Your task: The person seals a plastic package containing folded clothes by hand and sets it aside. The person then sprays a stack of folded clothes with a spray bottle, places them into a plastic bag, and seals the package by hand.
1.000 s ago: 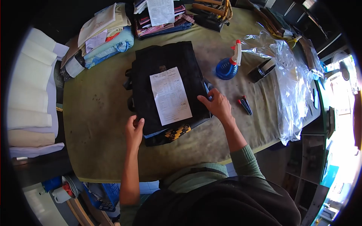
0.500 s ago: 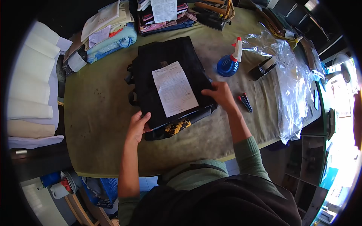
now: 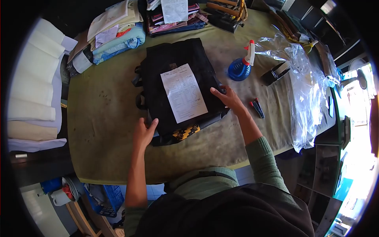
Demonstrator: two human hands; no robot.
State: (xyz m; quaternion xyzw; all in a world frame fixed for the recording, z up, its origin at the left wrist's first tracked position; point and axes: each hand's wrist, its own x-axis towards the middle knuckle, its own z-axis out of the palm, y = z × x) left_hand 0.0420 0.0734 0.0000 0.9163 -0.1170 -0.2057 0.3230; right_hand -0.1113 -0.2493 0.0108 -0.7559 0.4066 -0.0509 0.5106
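Bundle of black fabric [image 3: 177, 55] lies near the middle of a green-covered bench [image 3: 102, 130], seen from the head camera, with straps [image 3: 139, 100] hanging from its left side and a printed paper slip [image 3: 184, 94] flat on top. At the near left corner, the left hand [image 3: 144, 132] has its thumb and fingers spread wide; whether any fingertip presses the cloth is hard to tell. The right hand [image 3: 229, 98] meets the right edge, thumb on the upper face and fingers at the side, partly hidden, so how firmly they hold cannot be told. A yellow-and-black patterned piece [image 3: 186, 132] shows below the slip, along the bundle's near edge. Stained green cover stretches broadly to the left of the bundle, and another strip runs between it and the bench's near edge, where the person stands. Room is tighter on the right: a stapler [image 3: 257, 108] lies near the right forearm, a blue spray bottle [image 3: 239, 70] stands near the bundle's far right side, and clear plastic sheeting [image 3: 306, 98] drapes along the bench's right edge. Folded laundry [image 3: 118, 39], a clothes stack [image 3: 177, 27] and an iron [image 3: 223, 21] line the far edge.
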